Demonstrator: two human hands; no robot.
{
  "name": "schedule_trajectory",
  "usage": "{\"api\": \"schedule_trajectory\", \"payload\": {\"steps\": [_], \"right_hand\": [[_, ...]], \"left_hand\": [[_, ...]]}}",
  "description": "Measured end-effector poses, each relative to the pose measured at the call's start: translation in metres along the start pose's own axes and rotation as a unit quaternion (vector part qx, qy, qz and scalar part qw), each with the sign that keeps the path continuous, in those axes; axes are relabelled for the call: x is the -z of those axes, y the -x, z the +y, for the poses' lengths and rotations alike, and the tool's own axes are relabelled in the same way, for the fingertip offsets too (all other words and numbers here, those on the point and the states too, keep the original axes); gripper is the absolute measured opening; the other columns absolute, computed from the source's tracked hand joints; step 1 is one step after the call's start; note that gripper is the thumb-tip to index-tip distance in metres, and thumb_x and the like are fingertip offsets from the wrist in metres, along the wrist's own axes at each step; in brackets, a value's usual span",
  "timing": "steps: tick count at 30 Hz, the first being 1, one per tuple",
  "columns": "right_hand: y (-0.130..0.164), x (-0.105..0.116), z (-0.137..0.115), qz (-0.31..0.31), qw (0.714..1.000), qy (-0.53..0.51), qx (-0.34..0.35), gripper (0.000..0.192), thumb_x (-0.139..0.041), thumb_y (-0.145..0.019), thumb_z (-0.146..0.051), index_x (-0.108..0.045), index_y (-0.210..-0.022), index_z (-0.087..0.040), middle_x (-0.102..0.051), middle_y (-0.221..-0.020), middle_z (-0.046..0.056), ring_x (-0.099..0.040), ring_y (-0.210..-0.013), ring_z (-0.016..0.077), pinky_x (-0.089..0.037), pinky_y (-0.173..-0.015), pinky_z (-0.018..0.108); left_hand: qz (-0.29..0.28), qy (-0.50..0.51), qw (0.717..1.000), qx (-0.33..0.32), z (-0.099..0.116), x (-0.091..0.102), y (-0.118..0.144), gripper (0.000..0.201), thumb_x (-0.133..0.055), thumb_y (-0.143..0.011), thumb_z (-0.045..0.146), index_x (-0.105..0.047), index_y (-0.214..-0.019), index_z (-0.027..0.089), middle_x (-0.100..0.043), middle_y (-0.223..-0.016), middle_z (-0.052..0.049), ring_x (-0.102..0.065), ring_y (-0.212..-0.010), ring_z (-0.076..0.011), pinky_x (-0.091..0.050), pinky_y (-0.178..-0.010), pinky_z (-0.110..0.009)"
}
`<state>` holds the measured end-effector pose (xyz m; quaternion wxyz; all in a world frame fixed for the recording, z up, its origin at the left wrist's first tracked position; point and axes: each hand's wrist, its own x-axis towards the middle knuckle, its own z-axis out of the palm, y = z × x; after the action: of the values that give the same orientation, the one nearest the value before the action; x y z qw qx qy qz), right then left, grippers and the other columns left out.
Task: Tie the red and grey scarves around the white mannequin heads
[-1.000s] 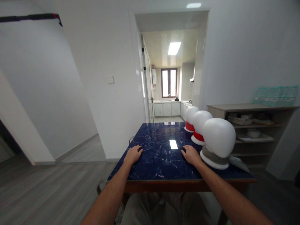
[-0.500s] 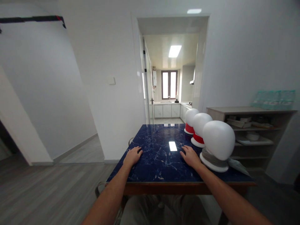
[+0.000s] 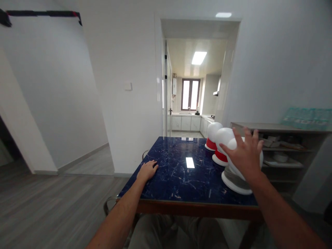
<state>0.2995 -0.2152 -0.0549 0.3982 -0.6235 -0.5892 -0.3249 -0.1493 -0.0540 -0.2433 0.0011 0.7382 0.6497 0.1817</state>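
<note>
right hand point(image 3: 245, 155), fingers point(image 3: 236, 133) spread apart, hovering against nearest white mannequin head point(image 3: 234, 171) with grey band, at right edge of blue marble table point(image 3: 181, 176); gripping nothing yet. left hand point(image 3: 147, 171) lying flat, open, on table. two red-banded mannequin heads point(image 3: 220, 147) standing behind nearest one.

Three white mannequin heads point(image 3: 225, 136) stand on one table point(image 3: 181, 176), two with red scarves point(image 3: 221, 155), one with a grey scarf point(image 3: 232, 173).
</note>
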Motion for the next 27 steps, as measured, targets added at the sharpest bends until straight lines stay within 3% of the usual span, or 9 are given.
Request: {"api": "schedule_trajectory", "payload": {"steps": [4, 8, 14, 21, 27], "right_hand": [[-0.006, -0.014, 0.049, -0.065, 0.994, 0.055, -0.072, 0.09, -0.058, -0.09, -0.08, -0.046, -0.161, -0.026, -0.023, -0.17, 0.023, -0.018, -0.15, 0.0611, -0.033, -0.102, 0.086], [0.005, -0.027, 0.069, -0.103, 0.987, 0.07, -0.105, 0.094, -0.059, -0.084, -0.085, -0.048, -0.159, -0.029, -0.031, -0.161, 0.024, -0.036, -0.139, 0.0579, -0.046, -0.095, 0.075], [0.009, -0.021, 0.062, -0.102, 0.988, 0.077, -0.091, 0.088, -0.064, -0.085, -0.078, -0.048, -0.156, -0.029, -0.041, -0.148, 0.022, -0.048, -0.125, 0.0481, -0.051, -0.093, 0.063], [0.011, -0.023, 0.069, -0.09, 0.991, 0.075, -0.062, 0.087, -0.061, -0.086, -0.078, -0.047, -0.156, -0.028, -0.042, -0.145, 0.023, -0.047, -0.126, 0.0489, -0.049, -0.093, 0.064], [0.013, -0.019, 0.038, -0.077, 0.993, 0.079, -0.048, 0.084, -0.061, -0.087, -0.076, -0.046, -0.156, -0.029, -0.042, -0.151, 0.021, -0.046, -0.128, 0.0483, -0.051, -0.093, 0.062]], "left_hand": [[0.007, 0.011, 1.0, 0.0, 0.0, -0.001, 0.0, 0.05, -0.043, -0.106, 0.046, -0.067, -0.144, 0.024, -0.056, -0.16, -0.011, -0.049, -0.151, -0.0311, -0.031, -0.127, -0.053], [0.008, 0.013, 1.0, -0.001, 0.001, 0.0, 0.001, 0.049, -0.044, -0.106, 0.046, -0.068, -0.143, 0.025, -0.056, -0.16, -0.01, -0.049, -0.151, -0.0304, -0.03, -0.128, -0.052], [0.01, 0.012, 1.0, 0.003, 0.001, -0.001, 0.0, 0.049, -0.044, -0.106, 0.046, -0.068, -0.143, 0.024, -0.056, -0.16, -0.011, -0.049, -0.151, -0.0318, -0.03, -0.128, -0.054], [0.018, 0.024, 1.0, 0.001, 0.001, -0.003, 0.001, 0.049, -0.046, -0.105, 0.046, -0.068, -0.143, 0.024, -0.056, -0.159, -0.011, -0.048, -0.151, -0.032, -0.029, -0.128, -0.055], [0.013, 0.025, 1.0, 0.004, 0.003, -0.002, 0.003, 0.048, -0.046, -0.106, 0.045, -0.067, -0.144, 0.025, -0.056, -0.159, -0.011, -0.048, -0.151, -0.031, -0.028, -0.128, -0.054]]}}
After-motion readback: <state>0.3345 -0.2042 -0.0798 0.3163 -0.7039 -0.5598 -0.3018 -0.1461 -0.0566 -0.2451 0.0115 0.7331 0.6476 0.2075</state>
